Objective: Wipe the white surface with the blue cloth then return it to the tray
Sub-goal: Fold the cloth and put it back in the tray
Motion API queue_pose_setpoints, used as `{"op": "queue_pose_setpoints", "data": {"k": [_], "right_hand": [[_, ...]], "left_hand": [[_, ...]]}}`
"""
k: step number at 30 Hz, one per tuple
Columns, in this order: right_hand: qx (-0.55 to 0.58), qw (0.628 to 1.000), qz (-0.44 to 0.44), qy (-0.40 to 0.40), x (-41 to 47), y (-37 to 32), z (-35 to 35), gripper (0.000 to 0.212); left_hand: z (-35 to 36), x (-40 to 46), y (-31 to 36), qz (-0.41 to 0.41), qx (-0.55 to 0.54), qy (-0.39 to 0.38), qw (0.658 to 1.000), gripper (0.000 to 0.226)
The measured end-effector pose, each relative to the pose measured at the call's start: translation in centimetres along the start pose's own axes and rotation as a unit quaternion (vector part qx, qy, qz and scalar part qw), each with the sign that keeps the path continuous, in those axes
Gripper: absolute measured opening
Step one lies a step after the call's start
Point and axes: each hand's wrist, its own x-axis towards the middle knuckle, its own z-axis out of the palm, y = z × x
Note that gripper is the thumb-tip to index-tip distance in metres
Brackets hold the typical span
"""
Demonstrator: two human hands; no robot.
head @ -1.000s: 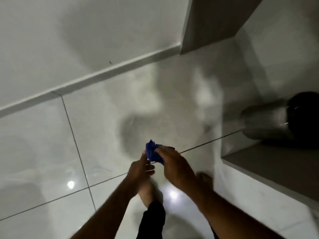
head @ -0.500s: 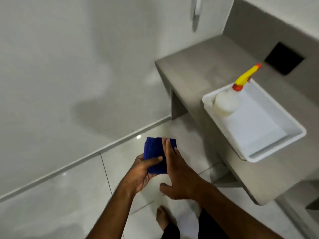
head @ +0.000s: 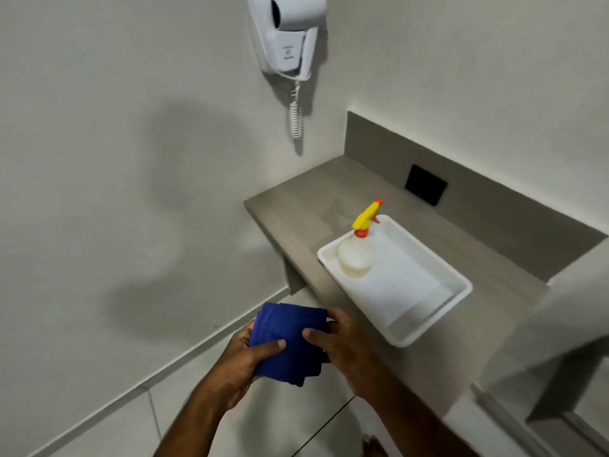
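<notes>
A: Nearest the camera, what shows?

B: A bare foot [head: 374,446] at the bottom edge, on the glossy tiled floor [head: 270,420]. Above it two bare forearms reach in from the bottom.

A: And the hands?

B: Both grip the blue cloth [head: 290,341]. The left hand [head: 242,361] cups it from the left and beneath, thumb pressed across its top. The right hand [head: 342,341] clasps its right side, thumb lying on top and fingers curled round the far edge. The cloth is folded into a thick pad, held in the air over the floor, just left of the counter's near edge.

A: So it is not in the tray?

B: No. The white tray [head: 428,328] sits on the grey-brown counter [head: 296,206], to the right of the cloth and a little farther off, apart from it. The right hand's knuckles come near the tray's near-left rim; I cannot tell whether they touch the counter.

A: What is in the tray?

B: A spray bottle [head: 354,257] stands upright in its far-left corner, pale body, yellow trigger head with red collar and tip. A white sheet covers the tray's bottom.

A: Farther back?

B: A black square plate [head: 425,189] on the counter's low backsplash. On the white wall [head: 115,159] up at the far left hangs a white hair dryer [head: 290,34], its coiled cord [head: 296,115] dangling below.
</notes>
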Motion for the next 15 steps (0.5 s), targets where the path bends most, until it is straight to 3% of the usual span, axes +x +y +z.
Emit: {"op": "queue_pose_setpoints", "data": {"k": [3,6,11,15], "right_hand": [[-0.018,0.999,-0.013,0.040,0.6,-1.0,-3.4,0.047],[-0.050,0.991,-0.029,0.117,1.4,-1.6,-7.5,0.033],[-0.207,0.949,-0.030,0.235,3.5,-1.6,-14.2,0.026],[-0.277,0.930,0.010,0.243,5.6,-0.6,-18.5,0.036]], "left_hand": [[3.3,2.7,1.9,0.007,0.125,0.006,0.992,0.056],[7.3,6.4,3.2,0.034,0.277,0.027,0.960,0.042],[15.3,13.4,3.6,0.098,0.496,-0.007,0.863,0.043],[19.6,17.8,2.1,0.104,0.589,-0.048,0.800,0.040]]}}
